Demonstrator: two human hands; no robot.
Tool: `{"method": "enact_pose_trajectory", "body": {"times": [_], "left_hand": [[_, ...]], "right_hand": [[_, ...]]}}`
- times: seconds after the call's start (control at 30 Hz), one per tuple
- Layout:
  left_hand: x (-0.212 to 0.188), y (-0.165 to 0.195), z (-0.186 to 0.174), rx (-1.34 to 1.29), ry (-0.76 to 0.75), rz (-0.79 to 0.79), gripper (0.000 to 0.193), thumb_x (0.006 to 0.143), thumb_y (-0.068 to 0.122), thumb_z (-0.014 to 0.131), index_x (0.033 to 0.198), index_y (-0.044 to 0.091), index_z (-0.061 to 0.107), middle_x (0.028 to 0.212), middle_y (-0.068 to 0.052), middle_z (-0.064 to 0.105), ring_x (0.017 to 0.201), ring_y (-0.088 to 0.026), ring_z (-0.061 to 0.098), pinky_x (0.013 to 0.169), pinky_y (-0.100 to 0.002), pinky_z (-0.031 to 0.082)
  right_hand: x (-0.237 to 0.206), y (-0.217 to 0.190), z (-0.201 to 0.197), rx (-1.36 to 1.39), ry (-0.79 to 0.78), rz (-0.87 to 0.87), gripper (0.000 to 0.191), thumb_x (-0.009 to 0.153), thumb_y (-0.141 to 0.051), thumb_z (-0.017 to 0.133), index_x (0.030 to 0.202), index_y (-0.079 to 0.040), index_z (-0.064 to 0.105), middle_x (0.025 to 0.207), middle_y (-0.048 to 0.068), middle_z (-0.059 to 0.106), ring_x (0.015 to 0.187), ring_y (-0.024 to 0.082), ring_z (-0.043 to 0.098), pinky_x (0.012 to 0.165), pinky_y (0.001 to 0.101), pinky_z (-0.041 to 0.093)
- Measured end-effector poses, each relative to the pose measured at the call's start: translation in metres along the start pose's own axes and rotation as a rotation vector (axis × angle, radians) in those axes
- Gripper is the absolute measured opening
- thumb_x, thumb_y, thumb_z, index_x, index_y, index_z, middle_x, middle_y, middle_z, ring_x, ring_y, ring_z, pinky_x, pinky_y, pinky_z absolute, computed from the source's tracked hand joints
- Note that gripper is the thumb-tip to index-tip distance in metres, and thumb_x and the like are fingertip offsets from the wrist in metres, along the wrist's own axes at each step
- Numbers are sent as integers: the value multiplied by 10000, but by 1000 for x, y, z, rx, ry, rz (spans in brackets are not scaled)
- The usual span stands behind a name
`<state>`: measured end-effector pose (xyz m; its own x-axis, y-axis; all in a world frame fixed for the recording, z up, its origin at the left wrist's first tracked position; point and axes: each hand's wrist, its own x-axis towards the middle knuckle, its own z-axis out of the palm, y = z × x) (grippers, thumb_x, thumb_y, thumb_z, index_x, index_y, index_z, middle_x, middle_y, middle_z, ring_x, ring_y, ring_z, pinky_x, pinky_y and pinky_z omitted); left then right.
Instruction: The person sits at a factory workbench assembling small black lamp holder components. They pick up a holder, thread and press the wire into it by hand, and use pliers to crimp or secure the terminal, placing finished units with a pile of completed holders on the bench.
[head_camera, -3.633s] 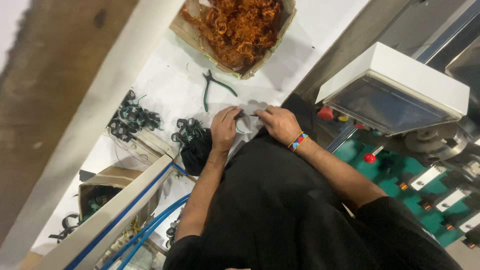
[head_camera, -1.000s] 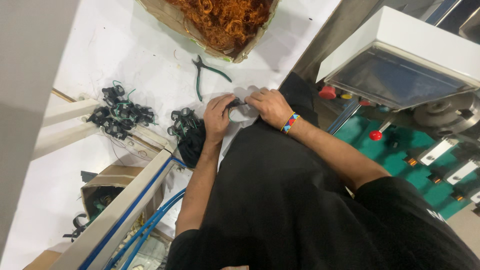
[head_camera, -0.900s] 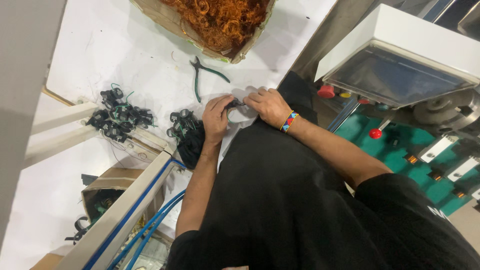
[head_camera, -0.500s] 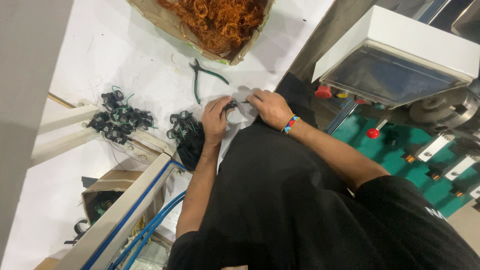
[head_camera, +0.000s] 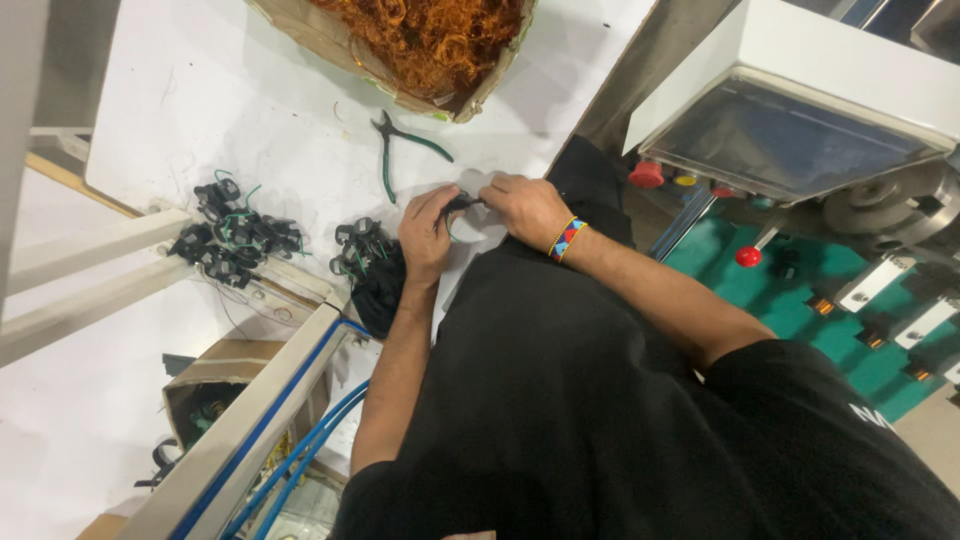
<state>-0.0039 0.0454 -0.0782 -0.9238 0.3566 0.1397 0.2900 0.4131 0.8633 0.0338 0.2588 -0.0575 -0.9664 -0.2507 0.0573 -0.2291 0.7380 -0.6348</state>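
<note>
Both of my hands meet over the white table (head_camera: 200, 90), close to my body. My left hand (head_camera: 428, 232) and my right hand (head_camera: 522, 206) together pinch a small black ring-shaped part with a thin green wire (head_camera: 458, 208). Just left of my left hand lies a heap of similar black parts (head_camera: 372, 262). A second heap of them (head_camera: 232, 235) lies farther left. Green-handled pliers (head_camera: 398, 150) rest on the table a little beyond my hands.
A cardboard box of tangled orange wire (head_camera: 430, 40) stands at the far edge. To my right is a white-topped machine (head_camera: 800, 110) with red knobs over a green panel. Blue hoses (head_camera: 300, 455) and an open carton (head_camera: 215, 385) sit below the table's left side.
My hands have stayed together on the small part with only slight finger movement. The view has shifted a little; the heaps and pliers lie where they were.
</note>
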Motion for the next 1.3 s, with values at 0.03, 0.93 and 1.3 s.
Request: {"method": "enact_pose_trajectory", "body": {"times": [0.03,0.93,1.3], "left_hand": [[1,0,1,-10,1,-1,337,831,-36,733,1152,66,727,1173,-114,739,1085,-310,692,940,-386,552],[1,3,-2,5,1,-32,388,832,-80,690,1184,80,720,1186,-106,732,1108,-309,683,947,-390,555],[0,-2,2,41,-8,5,412,813,-115,623,1176,58,713,1205,-116,726,1132,-329,669,991,-407,522]], "right_hand": [[0,-2,2,-30,17,8,253,822,-37,636,1070,-83,640,938,99,618,844,334,659,695,457,533],[2,-6,-1,-13,11,-44,278,840,-75,677,1117,-89,659,946,100,626,856,325,664,708,443,549],[1,-10,-16,86,13,31,195,916,-136,686,1101,-77,666,954,112,633,868,343,653,702,461,531]]}}
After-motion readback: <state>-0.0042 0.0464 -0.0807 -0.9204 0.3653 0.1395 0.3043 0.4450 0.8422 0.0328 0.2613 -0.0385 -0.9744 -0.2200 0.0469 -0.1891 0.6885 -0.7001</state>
